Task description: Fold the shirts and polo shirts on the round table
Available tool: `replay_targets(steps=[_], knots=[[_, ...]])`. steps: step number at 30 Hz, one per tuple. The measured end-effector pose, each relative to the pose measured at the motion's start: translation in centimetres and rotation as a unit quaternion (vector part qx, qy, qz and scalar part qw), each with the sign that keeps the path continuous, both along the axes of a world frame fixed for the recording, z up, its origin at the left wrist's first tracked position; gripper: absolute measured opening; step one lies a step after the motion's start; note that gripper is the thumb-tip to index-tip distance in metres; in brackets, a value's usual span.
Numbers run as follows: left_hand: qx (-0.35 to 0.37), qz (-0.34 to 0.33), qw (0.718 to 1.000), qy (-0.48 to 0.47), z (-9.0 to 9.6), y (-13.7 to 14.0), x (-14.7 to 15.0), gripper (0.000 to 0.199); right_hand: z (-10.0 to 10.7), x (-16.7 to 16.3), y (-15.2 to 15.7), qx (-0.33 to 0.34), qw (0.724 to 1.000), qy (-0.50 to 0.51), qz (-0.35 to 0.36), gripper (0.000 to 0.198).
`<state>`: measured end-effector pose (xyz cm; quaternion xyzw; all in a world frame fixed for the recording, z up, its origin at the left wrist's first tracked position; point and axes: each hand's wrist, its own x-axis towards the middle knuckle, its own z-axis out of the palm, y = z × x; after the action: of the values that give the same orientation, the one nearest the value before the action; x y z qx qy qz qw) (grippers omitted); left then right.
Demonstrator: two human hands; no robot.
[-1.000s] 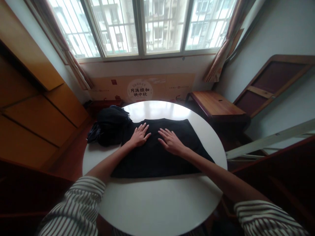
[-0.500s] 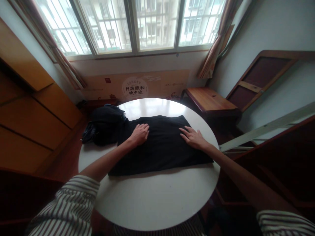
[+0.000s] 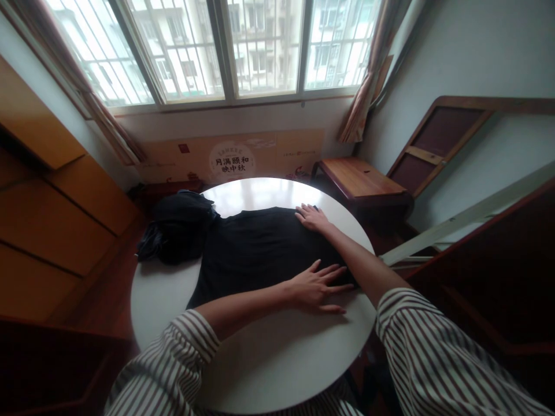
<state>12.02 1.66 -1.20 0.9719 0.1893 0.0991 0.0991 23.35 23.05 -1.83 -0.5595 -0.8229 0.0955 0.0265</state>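
Note:
A black garment (image 3: 255, 248) lies spread out on the round white table (image 3: 277, 358); its exact kind cannot be made out. My left hand (image 3: 318, 287) rests with fingers spread on its near right corner, the thumb over the bare tabletop. Farther off, my right hand (image 3: 311, 217) lies flat at the garment's far right corner, fingers stretched out. My right forearm passes over the garment's right edge and hides part of it. Beside its left end sits a heap of dark clothes (image 3: 177, 225).
A wooden bench (image 3: 362, 178) stands beyond the table to the right, near a leaning wooden frame (image 3: 446, 133). Orange-brown cabinets (image 3: 47, 214) line the left side. Behind the table, a printed banner (image 3: 234, 159) runs below the barred window (image 3: 264, 46).
My left hand has crossed from the garment's left part to its near right corner. My right hand has moved away from me to the far right corner. The view has shifted slightly.

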Motion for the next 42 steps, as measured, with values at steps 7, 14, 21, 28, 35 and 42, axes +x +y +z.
replay_targets(steps=[7, 14, 21, 28, 35, 42], knots=[[0.014, 0.046, 0.998, -0.037, 0.1, -1.5, 0.9, 0.048, 1.3, -0.3, 1.0, 0.034, 0.996, 0.039, -0.073, 0.061], [-0.028, 0.206, 0.976, 0.067, 1.7, -0.2, 3.3, 0.035, 2.4, 4.5, 1.9, 0.028, 0.976, 0.091, -0.194, 0.054], [0.027, 0.086, 0.99, 0.11, 1.8, 0.4, 4.1, 0.024, 1.6, 6.1, 2.0, 0.048, 0.979, 0.133, -0.147, 0.016], [0.046, 0.079, 0.992, 0.083, 1.4, -0.1, 3.7, 0.023, 1.4, 5.1, 2.6, 0.056, 0.981, 0.118, -0.141, 0.018], [0.033, 0.17, 0.981, 0.085, 1.6, 0.8, 6.3, 0.023, 2.1, 4.1, 3.1, 0.045, 0.987, 0.079, -0.133, 0.02], [0.09, 0.145, 0.984, 0.042, 0.4, -1.2, 6.2, 0.021, 3.0, 1.2, 0.6, 0.138, 0.983, 0.039, -0.112, 0.03]])
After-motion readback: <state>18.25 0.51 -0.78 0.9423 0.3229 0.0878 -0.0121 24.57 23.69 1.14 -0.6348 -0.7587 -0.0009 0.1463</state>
